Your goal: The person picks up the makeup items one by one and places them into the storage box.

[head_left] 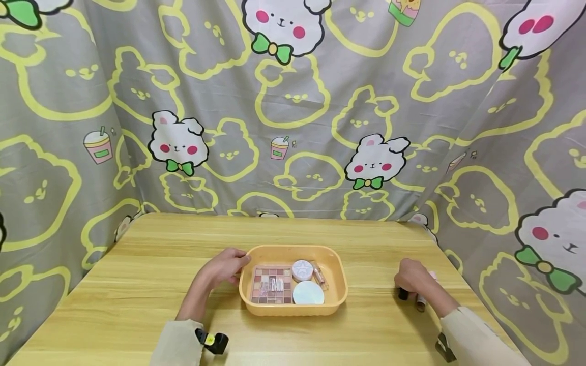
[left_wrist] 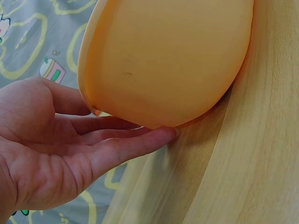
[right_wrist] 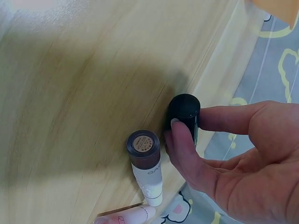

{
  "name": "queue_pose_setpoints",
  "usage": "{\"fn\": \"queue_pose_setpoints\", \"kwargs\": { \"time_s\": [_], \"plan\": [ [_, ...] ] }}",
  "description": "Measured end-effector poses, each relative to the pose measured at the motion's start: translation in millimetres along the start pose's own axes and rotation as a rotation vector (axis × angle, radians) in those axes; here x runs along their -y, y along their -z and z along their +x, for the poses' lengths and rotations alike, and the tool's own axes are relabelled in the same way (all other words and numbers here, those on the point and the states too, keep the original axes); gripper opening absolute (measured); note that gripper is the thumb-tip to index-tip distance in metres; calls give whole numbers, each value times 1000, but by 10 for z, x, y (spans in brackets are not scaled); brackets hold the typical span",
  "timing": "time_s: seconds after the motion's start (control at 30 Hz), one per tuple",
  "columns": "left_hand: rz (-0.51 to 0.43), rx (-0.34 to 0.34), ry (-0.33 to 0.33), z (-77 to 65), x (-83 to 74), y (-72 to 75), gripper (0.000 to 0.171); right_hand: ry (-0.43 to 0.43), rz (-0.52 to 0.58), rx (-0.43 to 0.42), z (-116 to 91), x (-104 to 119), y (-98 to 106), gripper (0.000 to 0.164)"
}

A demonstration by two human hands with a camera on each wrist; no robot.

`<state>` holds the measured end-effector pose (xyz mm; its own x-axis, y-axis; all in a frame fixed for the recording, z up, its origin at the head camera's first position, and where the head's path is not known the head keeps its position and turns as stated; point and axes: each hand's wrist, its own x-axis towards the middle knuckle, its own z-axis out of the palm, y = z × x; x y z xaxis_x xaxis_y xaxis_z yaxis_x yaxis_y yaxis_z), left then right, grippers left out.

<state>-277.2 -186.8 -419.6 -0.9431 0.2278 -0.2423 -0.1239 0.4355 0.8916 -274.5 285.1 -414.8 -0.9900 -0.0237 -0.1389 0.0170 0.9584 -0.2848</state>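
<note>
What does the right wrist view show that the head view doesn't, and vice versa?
Only the right wrist view: the tan label on the end of the white tube. Only the head view: the left hand and the makeup palette inside the tray. Both: the right hand holding a black-topped container, the white tube, the table and the curtain.

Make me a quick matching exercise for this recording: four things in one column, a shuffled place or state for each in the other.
1. Left hand
2. Right hand
3. Palette
4. White tube

A. On the table
B. Pinching a black-topped item
C. Touching the tray
D. Inside the tray

Pairs: 1-C, 2-B, 3-D, 4-A
</note>
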Motion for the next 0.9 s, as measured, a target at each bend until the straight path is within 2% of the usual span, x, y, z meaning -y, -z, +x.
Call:
{"fn": "queue_pose_setpoints", "kwargs": {
  "time_s": [0.57, 0.9],
  "plan": [
    [-14, -5, 8, 4, 9, -1, 43, 5, 7, -1, -3, 0, 1, 21],
    [10, -18, 9, -4, 0, -5, 42, 8, 6, 4, -9, 15, 10, 20]
  ]
}}
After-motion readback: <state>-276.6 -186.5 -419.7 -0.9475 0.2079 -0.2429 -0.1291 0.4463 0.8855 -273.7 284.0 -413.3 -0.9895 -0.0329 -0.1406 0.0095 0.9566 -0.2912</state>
